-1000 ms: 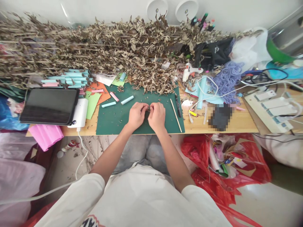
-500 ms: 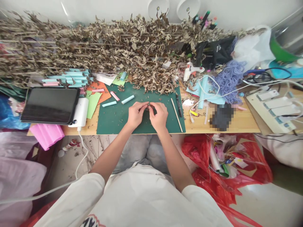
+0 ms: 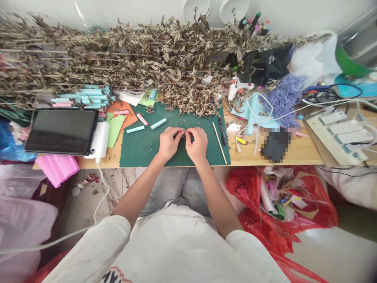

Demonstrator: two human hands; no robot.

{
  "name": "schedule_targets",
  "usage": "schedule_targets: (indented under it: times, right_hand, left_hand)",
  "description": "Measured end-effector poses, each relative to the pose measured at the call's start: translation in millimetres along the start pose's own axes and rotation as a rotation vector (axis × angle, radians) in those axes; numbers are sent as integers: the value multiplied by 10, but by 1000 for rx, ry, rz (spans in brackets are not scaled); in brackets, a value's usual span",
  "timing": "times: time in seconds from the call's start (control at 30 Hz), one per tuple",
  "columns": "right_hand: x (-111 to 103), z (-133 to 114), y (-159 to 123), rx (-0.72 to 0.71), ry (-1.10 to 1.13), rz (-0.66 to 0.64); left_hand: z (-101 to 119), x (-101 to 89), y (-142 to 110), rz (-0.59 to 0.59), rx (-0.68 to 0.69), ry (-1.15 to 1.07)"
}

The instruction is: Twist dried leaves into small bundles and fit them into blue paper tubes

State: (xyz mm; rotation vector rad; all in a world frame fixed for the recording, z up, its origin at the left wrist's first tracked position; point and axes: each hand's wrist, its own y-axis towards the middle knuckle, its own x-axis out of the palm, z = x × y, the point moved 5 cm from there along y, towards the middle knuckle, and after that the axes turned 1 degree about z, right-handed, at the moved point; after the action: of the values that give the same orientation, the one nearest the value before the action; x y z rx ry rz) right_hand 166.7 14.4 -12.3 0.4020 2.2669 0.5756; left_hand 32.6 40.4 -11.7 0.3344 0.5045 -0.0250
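Fingers [image 3: 178, 136] of the left hand [image 3: 167, 144] and right hand [image 3: 197, 144] meet, pinching a small dark scrap [image 3: 184, 135], mostly hidden, over the green cutting mat [image 3: 141, 149], near dried leafy stems [image 3: 176, 59].

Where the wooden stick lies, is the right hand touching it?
No, the wooden stick lies on the green mat, with bare mat between it and the right hand.
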Motion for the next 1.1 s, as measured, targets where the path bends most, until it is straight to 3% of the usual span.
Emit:
schedule_targets:
  times: [0.5, 0.8, 1.1]
  right_hand:
    - [34, -40, -3, 15, -132, -61]
    - [17, 61, -4, 61, -25, 30]
    - [-18, 3, -1, -47, 14, 77]
  left_hand:
    - [61, 35, -17, -63, 94, 133]
    - [-67, 0, -2, 16, -15, -63]
    - [-76, 16, -2, 5, -26, -56]
